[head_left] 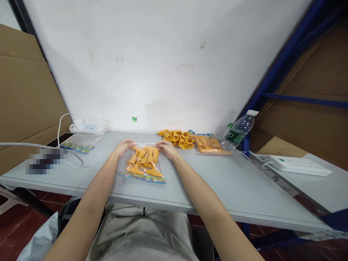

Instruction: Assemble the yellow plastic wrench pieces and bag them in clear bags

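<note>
A clear plastic bag [143,164] holding several orange-yellow plastic pieces with cup-shaped ends lies on the grey table [225,188], its colourful printed edge toward me. My left hand [124,146] pinches the bag's far left corner. At the far right corner, my right hand [167,148] is closed on the same edge. Beyond my right hand sits a loose pile of the same orange pieces [175,138]. To the right of that pile rests another filled bag [208,145].
A water bottle [241,127] leans at the back right beside a blue post. Flat clear bags [84,140], a white power strip [89,127] and a cable [59,130] lie at the left. Another white power strip [299,165] is on the right surface. Cardboard [27,101] stands at left.
</note>
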Available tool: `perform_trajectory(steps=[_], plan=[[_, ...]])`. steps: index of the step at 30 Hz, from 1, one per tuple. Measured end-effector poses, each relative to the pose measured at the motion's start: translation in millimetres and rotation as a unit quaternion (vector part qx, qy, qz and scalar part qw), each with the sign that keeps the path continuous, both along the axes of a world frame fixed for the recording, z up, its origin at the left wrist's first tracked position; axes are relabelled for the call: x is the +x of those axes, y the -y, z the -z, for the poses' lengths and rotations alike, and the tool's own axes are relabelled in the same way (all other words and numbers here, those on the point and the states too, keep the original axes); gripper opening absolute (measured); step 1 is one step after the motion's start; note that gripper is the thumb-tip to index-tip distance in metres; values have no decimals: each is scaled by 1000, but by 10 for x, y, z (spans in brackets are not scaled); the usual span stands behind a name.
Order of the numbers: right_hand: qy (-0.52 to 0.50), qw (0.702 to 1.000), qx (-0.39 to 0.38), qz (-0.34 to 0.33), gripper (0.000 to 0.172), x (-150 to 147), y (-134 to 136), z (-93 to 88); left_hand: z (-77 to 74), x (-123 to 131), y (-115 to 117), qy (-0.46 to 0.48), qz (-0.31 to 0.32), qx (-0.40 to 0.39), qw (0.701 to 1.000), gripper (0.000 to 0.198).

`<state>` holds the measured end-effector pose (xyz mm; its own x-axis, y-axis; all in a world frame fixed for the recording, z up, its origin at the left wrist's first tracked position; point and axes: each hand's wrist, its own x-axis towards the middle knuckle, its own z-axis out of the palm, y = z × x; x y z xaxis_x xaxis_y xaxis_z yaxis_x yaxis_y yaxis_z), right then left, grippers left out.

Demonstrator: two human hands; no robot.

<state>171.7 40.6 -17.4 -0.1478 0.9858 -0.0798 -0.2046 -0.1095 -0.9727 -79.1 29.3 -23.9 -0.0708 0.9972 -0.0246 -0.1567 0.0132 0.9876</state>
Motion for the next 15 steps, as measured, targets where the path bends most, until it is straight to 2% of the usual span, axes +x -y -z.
perform_trajectory(steps=[8, 15], plan=[[101, 989, 106, 7, 8, 41, -48, 55, 13, 48, 26, -106, -38, 47, 993, 9], [280, 932, 229, -23, 18, 97, -96, 44, -16, 61, 33, -173, -56, 71, 981, 8]])
